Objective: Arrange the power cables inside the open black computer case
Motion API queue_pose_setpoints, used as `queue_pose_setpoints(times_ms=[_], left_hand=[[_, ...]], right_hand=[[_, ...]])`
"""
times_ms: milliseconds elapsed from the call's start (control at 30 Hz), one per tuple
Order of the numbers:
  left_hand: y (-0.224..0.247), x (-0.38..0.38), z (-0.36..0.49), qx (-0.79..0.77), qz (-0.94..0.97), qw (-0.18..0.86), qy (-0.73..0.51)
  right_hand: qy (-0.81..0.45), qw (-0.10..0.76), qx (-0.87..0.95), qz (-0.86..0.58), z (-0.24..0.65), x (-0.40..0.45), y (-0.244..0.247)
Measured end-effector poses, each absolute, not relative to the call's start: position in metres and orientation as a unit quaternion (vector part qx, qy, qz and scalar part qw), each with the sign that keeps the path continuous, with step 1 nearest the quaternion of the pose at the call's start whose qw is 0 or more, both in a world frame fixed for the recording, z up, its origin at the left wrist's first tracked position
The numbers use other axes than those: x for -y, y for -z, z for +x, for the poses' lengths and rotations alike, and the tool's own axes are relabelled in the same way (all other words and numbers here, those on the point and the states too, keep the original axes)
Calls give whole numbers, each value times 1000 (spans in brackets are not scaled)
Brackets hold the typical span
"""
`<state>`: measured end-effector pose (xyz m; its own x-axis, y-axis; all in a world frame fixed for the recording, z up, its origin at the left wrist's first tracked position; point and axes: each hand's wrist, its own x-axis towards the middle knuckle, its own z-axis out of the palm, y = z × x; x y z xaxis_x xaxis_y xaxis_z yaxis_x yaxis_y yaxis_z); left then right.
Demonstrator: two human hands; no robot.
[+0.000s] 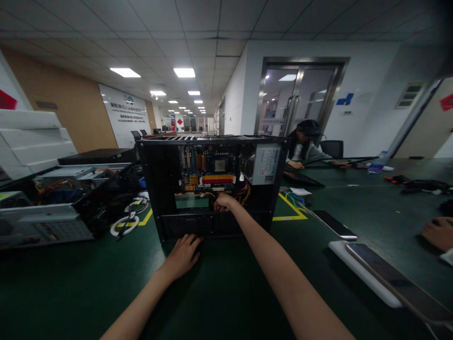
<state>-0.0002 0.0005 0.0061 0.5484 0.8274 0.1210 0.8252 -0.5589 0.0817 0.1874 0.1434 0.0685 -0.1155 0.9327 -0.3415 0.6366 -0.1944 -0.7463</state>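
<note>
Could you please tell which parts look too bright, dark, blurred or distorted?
Head view: ceiling lights glare white; the computer case is dim inside around the right hand; the co-worker's hand at the right edge looks soft; the doorframe leans, likely wide-lens distortion.

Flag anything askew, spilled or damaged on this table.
Nothing stands out: no spill or obvious breakage shows. The upright computer case has its near side open, with wires exposed near the right hand, which is reaching inside, so that seems ordinary. Fine damage would be too small to tell.
</note>
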Motion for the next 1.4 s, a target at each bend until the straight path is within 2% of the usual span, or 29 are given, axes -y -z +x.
queue_pose_setpoints(times_ms=[267, 600, 967, 1400], left_hand=[[-5, 0, 0, -466, 881, 4, -81], [-7, 0, 0, -463, 882, 10, -85], [-6, -1, 0, -465, 881, 13, -84], [-6, -1, 0, -473, 878, 13, -73]], right_hand=[[-552, 316, 461, -618, 196, -143, -75], [-664, 416, 299, -544, 209, -146, -77], [-704, 413, 253, -519, 211, -151, -72], [-680, 407, 281, -541, 210, -146, -80]])
